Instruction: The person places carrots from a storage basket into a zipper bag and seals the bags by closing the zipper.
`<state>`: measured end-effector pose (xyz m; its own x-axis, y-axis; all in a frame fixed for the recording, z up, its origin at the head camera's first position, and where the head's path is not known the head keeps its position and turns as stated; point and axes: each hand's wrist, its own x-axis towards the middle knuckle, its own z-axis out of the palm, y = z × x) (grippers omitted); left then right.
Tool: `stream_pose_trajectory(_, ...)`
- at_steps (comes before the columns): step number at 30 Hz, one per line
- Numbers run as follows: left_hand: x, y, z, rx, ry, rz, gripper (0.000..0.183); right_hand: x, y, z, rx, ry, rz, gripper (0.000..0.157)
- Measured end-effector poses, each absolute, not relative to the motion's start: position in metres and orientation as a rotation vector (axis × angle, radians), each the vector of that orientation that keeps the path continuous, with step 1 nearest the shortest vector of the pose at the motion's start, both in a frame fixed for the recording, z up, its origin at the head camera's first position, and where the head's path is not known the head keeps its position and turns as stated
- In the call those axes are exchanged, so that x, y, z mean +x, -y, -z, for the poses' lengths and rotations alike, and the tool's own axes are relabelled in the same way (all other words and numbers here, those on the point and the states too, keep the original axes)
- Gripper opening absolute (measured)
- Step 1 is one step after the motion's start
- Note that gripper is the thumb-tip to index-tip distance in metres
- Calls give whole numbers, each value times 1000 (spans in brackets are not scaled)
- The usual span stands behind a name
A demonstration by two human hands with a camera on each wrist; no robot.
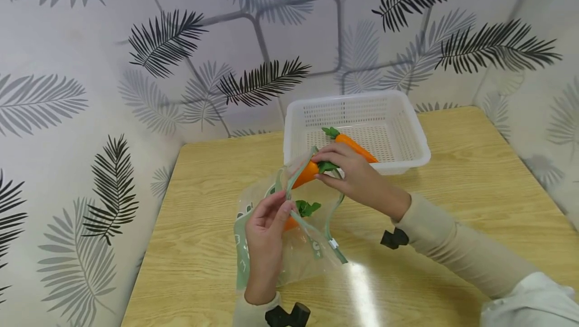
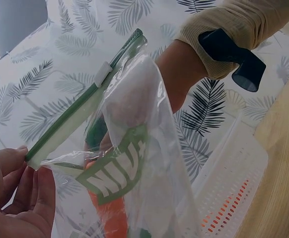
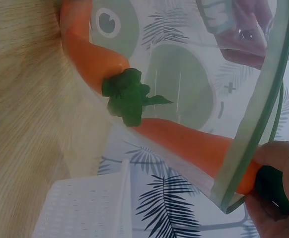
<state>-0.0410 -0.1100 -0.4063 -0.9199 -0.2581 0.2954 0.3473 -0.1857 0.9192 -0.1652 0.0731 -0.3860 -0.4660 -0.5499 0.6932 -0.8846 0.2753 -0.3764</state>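
My left hand pinches the green-edged mouth of a clear zip bag between thumb and fingers. Opposite it, my right hand grips a toy-like orange carrot by its green leafy top. That carrot's body is inside the bag, tip downward, with the leaves at the opening, as the right wrist view shows. Deeper in the bag lies another carrot, also with green leaves. The bag's white slider sits near one end of the zip strip.
A white perforated plastic basket stands at the back of the wooden table, just beyond the right hand. One more carrot lies in it. Leaf-patterned covering rises behind the table.
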Motion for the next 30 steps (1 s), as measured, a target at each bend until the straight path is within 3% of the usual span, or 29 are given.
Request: stream_pose_trajectory(30, -45, 108, 406, -149, 1691, 2134, 24, -169, -90, 387, 1349, 2017, -1060, 27)
